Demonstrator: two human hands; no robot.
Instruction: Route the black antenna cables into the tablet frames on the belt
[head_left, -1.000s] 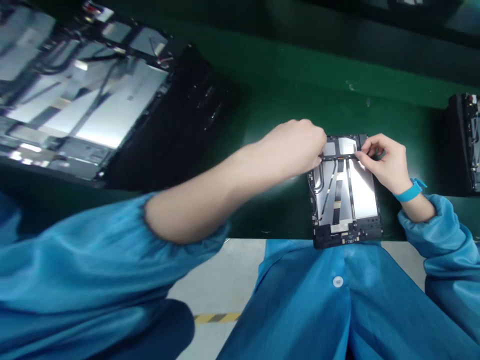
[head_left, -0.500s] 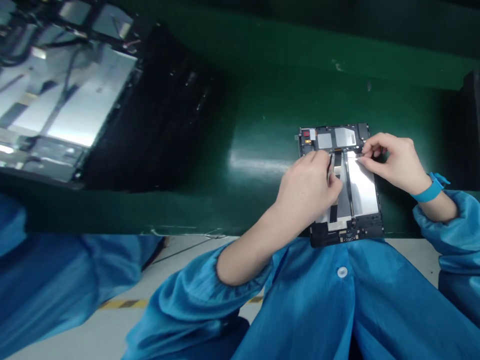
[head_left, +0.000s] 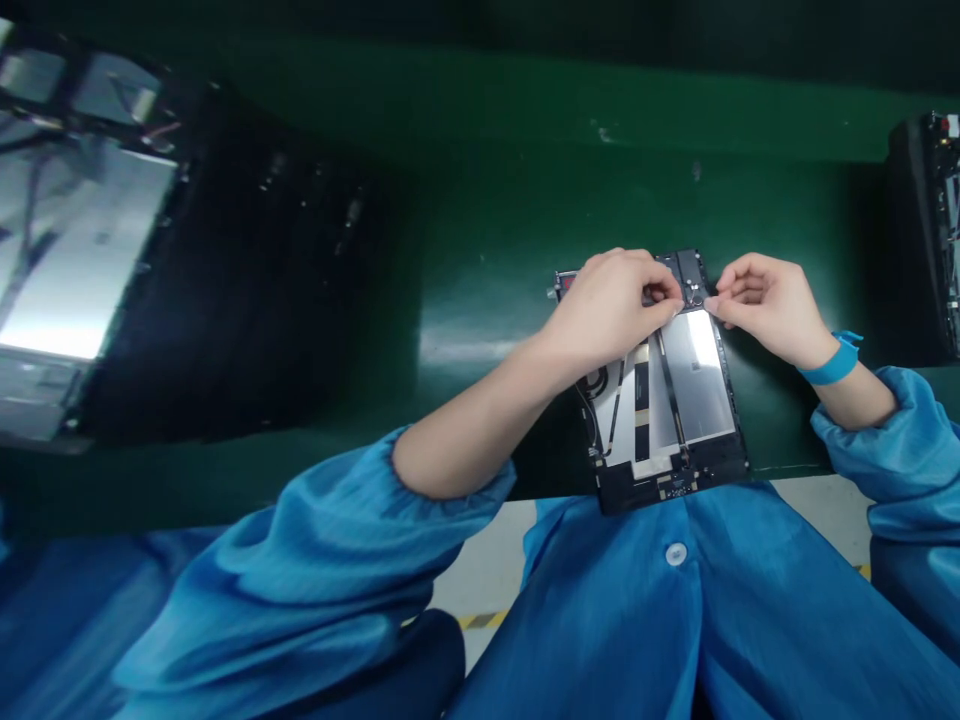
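An opened tablet (head_left: 701,385) lies at the front edge of the green bench, its inside facing up with silver plates, black flex cables and small boards. Over its upper part my left hand (head_left: 619,300) is closed, thumb and forefinger pinched above the top of the silver plate. My right hand (head_left: 765,305), with a blue band at the wrist, curls beside the upper right edge, thumb and forefinger together at the tablet's rim. Whatever is between the fingertips of either hand is too small to make out. The left hand hides the tablet's upper left.
Another opened device (head_left: 60,250) with silver plates lies at the far left, blurred, beside a dark area of bench. A further black device (head_left: 926,230) stands at the right edge. The green bench (head_left: 480,240) runs across. A blue sleeve (head_left: 67,600) shows at lower left.
My left hand has moved up over the tablet's top, covering more of it. My right hand has shifted from the silver plate to the tablet's right rim. The view has turned slightly right.
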